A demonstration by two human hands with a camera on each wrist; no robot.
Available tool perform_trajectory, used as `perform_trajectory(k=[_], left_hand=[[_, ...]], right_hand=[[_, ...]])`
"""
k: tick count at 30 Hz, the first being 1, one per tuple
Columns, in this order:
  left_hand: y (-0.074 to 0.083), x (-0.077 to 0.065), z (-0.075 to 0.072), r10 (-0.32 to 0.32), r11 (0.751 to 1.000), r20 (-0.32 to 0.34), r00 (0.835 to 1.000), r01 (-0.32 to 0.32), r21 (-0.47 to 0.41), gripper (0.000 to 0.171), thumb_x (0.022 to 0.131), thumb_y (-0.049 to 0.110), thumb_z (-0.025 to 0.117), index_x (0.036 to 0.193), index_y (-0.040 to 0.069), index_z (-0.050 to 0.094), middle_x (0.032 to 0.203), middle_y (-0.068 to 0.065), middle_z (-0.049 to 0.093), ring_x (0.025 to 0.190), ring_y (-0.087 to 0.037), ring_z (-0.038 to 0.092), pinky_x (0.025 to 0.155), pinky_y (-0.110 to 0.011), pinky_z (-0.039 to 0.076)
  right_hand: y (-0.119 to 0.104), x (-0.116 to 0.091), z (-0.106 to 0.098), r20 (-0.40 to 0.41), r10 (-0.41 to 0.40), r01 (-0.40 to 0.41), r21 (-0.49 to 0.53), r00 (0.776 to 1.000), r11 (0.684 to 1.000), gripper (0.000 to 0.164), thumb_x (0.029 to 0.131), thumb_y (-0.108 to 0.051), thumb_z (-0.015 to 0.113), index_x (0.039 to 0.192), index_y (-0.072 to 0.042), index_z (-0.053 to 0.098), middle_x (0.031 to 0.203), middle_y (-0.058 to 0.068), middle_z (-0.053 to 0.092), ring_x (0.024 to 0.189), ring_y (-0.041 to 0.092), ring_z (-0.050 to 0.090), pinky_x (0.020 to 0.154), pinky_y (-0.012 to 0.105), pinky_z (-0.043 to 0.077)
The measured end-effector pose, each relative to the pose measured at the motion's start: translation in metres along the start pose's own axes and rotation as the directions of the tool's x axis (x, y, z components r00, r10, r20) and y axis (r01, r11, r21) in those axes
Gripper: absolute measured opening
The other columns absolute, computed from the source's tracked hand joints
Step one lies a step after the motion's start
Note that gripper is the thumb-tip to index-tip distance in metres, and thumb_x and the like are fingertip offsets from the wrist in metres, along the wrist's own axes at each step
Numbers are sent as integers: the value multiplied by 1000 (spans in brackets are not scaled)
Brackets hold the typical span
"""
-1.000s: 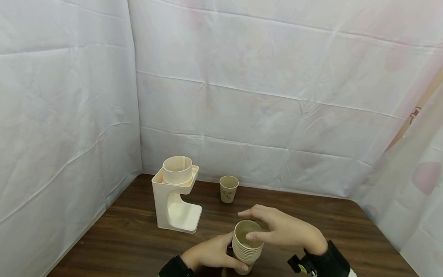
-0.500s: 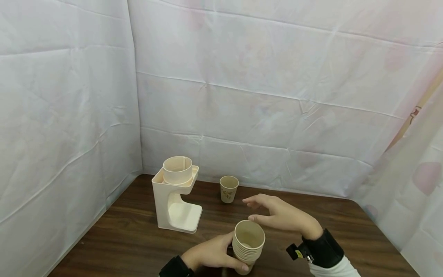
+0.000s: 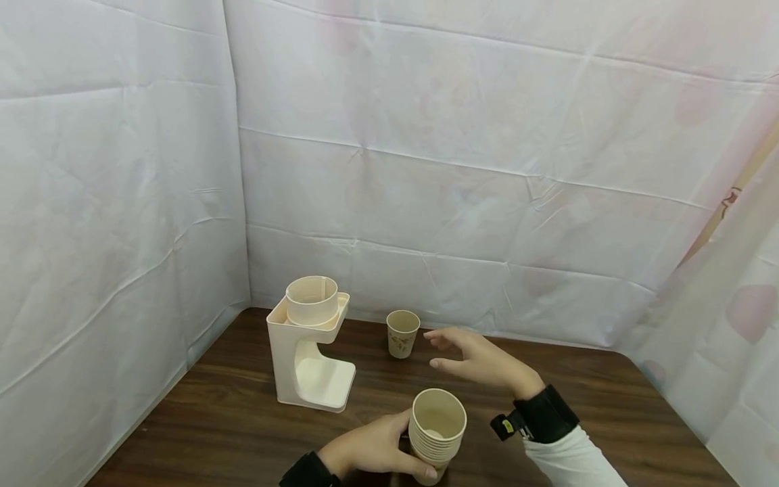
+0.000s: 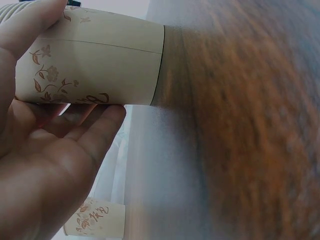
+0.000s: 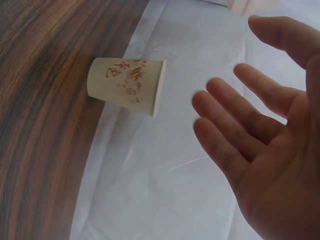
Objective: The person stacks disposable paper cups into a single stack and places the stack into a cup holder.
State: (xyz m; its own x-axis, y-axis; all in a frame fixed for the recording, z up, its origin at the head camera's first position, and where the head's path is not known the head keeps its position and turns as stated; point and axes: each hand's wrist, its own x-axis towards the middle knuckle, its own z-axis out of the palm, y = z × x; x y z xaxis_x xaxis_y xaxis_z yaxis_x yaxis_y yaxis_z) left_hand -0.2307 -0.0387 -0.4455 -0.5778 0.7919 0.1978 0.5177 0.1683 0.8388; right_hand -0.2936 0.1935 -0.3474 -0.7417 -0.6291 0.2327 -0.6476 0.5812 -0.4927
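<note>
A stack of nested paper cups (image 3: pixel 435 433) stands upright near the front of the table, its top cup open upward. My left hand (image 3: pixel 379 444) grips the stack from the left, thumb across the front; the left wrist view shows a floral print on the lowest cup (image 4: pixel 95 60). Behind, a single paper cup (image 3: pixel 402 334) stands upright on the table. My right hand (image 3: pixel 481 360) is in the air to the right of that single cup, fingers extended, holding nothing. In the right wrist view the fingers (image 5: pixel 235 130) are apart from the cup (image 5: pixel 125 85).
A cream-coloured C-shaped stand (image 3: pixel 286 358) with a round cylinder (image 3: pixel 312 302) in its top is on the left of the dark wooden table (image 3: pixel 207 406). White cloth curtains (image 3: pixel 389 169) surround the table at the back and sides.
My right hand has moved from over the mouth of the cup stack, up and away toward the single cup. The left hand and stack have stayed in place.
</note>
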Motion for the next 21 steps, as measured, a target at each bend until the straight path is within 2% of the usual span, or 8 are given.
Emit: perform_trajectory(k=[3, 12, 15, 21], left_hand=[[0, 0, 1, 9, 1000, -11, 1000, -8, 13, 66, 78, 36, 75, 133, 27, 40, 122, 12, 57, 112, -6, 49, 98, -33, 41], [1, 0, 0, 4, 999, 11, 1000, -3, -44, 66, 79, 33, 74, 135, 25, 38, 123, 8, 57, 111, -6, 49, 97, -31, 42], [1, 0, 0, 3, 999, 17, 1000, -2, -49, 66, 80, 31, 74, 135, 25, 38, 123, 8, 57, 111, -6, 50, 96, -31, 42], [2, 0, -1, -9, 998, 25, 1000, 11, -63, 65, 81, 30, 73, 135, 24, 38, 123, 9, 56, 110, -6, 50, 96, -30, 42]], right_hand=[[5, 9, 3, -25, -3, 3, 5, 1000, 1000, 52, 87, -43, 62, 133, -22, 48, 127, -2, 54, 114, 18, 49, 94, 48, 45], [24, 43, 17, -116, 22, -35, -113, 993, 993, 63, 84, -48, 64, 136, -20, 44, 136, 5, 48, 123, 16, 39, 99, 47, 40], [27, 53, 22, -120, 59, -73, -122, 991, 990, 65, 83, -47, 65, 138, -19, 42, 136, 6, 46, 124, 16, 36, 100, 48, 39], [34, 68, 32, -92, 69, -82, -144, 993, 986, 71, 82, -48, 66, 140, -16, 39, 136, 11, 45, 124, 22, 36, 99, 50, 38]])
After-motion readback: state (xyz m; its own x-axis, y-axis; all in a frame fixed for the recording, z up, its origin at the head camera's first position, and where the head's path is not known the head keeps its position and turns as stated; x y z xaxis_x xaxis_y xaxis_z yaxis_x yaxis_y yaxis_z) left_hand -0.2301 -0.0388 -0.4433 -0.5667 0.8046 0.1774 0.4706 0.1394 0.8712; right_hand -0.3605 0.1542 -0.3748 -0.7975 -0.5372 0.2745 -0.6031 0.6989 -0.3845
